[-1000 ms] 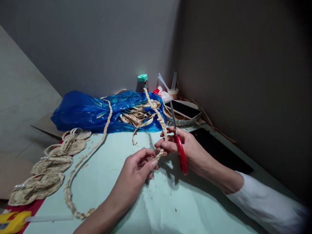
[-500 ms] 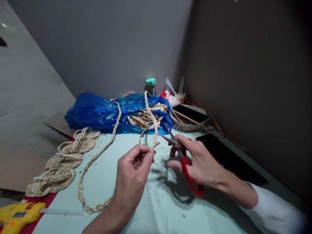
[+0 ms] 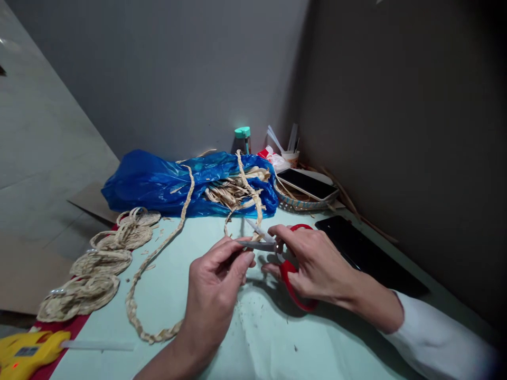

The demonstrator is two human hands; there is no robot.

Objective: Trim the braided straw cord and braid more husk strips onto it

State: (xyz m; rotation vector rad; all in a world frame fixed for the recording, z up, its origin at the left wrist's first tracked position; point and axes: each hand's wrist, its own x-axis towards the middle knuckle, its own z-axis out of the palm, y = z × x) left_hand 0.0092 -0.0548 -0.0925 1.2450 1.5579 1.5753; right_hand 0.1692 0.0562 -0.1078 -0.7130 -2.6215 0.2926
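Your right hand [image 3: 317, 258] has brought the scissors [image 3: 279, 246] over to the left since half a second ago. Back then the blades were just beside the straw braid [image 3: 250, 187], and now they reach across it, right by your left fingertips. Your left hand [image 3: 218, 290] is in nearly the same spot as before.

Your left thumb and fingers are pinched together on the low end of the braid, but a blade hides a bit of it. From there, the braid goes up over the blue bag [image 3: 146, 184]. Your right hand is curled around the red handles, and the two blades are spread a little apart. I can't tell if they are biting into the straw.

Another long braid [image 3: 166, 235] hangs off the bag, lies on the pale green table [image 3: 325, 348] in a big curve, and goes behind your left wrist. More straw [image 3: 225, 192] pokes out of the bag. To your left, woven loops [image 3: 95, 264] sit in a row on a red strip [image 3: 81, 323], near a yellow glue gun [image 3: 34, 349]. On your right, a phone [image 3: 308, 183] rests on a round basket [image 3: 303, 205].
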